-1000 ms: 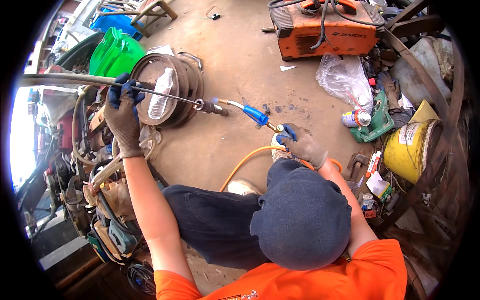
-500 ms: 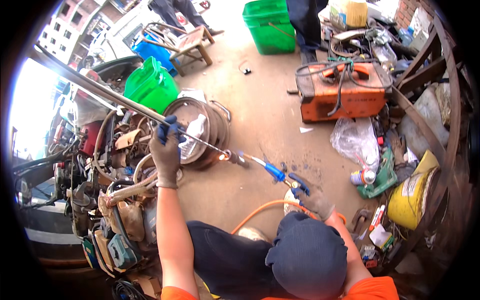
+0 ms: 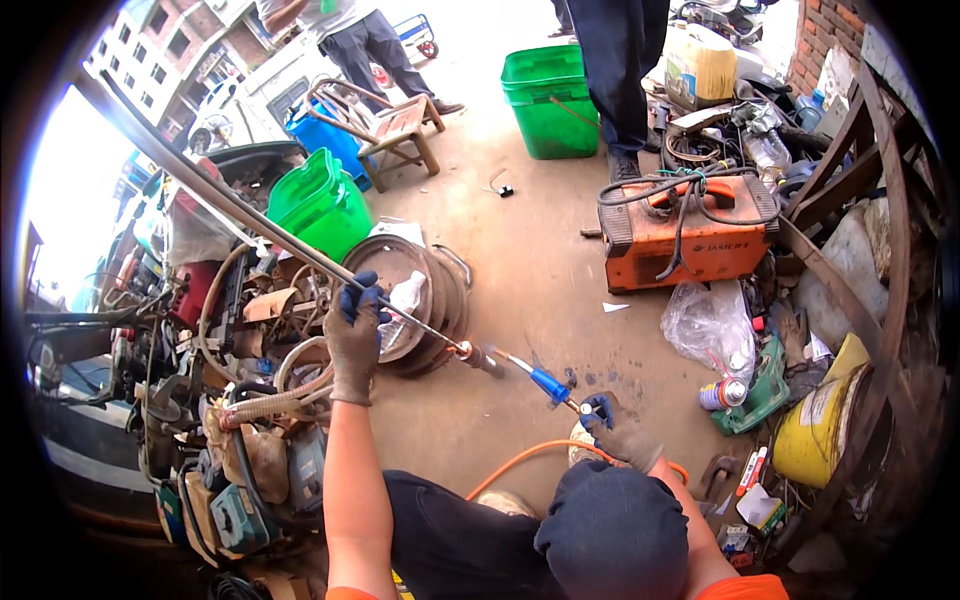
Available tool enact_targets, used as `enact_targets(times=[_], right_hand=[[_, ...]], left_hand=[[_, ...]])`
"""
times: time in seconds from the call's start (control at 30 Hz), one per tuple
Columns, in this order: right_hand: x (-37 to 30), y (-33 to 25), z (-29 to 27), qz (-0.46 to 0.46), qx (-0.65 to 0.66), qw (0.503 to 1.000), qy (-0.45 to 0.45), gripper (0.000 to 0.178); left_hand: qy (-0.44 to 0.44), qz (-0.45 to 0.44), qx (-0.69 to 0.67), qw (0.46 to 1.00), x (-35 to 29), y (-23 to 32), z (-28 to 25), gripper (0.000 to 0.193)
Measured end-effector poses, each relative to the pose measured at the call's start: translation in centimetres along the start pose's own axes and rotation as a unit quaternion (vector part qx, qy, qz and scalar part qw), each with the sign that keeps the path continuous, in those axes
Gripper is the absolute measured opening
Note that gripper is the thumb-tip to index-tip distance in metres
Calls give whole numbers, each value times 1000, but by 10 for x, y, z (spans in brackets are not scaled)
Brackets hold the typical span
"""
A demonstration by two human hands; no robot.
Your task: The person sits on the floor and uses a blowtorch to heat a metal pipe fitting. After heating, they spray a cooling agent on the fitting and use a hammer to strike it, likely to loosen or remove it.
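My left hand [image 3: 352, 345], in a brown work glove with blue fingertips, is closed round a long metal rod [image 3: 250, 213]. The rod slants from the far upper left down toward the middle of the floor. At its low end is a small glowing orange ring [image 3: 463, 349], with a dark cylindrical piece [image 3: 483, 361] beyond it. In my right hand [image 3: 618, 428], gloved alike, is a blue-handled gas torch [image 3: 549, 385]. Its brass nozzle points left at the dark piece, with a faint flame at the tip. An orange hose [image 3: 530, 453] curves below the torch.
A rusty wheel rim [image 3: 443, 300] stands left of the work. An orange welding machine [image 3: 690, 240], a green bucket [image 3: 548, 110] and a person's legs [image 3: 622, 80] are farther off. Spray can [image 3: 722, 394] and yellow bucket [image 3: 815, 425] lie at right; piled scrap parts line the left.
The whole view has tilted, so the scene sits slightly lower and more of the far person shows. Both hands keep their hold, and the torch still points at the rod's end.
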State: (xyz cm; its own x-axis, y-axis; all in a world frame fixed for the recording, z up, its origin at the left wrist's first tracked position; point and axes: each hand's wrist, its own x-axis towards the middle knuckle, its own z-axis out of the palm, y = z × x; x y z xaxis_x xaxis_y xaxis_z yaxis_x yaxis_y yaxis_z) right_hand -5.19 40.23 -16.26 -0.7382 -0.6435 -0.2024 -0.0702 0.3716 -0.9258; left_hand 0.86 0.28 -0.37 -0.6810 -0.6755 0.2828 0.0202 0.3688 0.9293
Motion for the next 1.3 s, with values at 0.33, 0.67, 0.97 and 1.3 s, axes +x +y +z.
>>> enact_targets(times=[0.33, 0.67, 0.97, 1.3], right_hand=[[6, 6, 0, 6, 124, 991, -58, 39], [6, -14, -11, -16, 37, 998, -48, 41], [8, -8, -5, 13, 38, 999, -12, 72], [15, 30, -11, 46, 8, 998, -41, 46]], left_hand=[[-4, 13, 11, 1000, 1, -4, -2, 27], [-1, -4, -5, 1000, 1, 0, -2, 26], [-21, 19, 26, 999, 3, -4, -9, 30], [-52, 19, 32, 998, 14, -8, -11, 32]])
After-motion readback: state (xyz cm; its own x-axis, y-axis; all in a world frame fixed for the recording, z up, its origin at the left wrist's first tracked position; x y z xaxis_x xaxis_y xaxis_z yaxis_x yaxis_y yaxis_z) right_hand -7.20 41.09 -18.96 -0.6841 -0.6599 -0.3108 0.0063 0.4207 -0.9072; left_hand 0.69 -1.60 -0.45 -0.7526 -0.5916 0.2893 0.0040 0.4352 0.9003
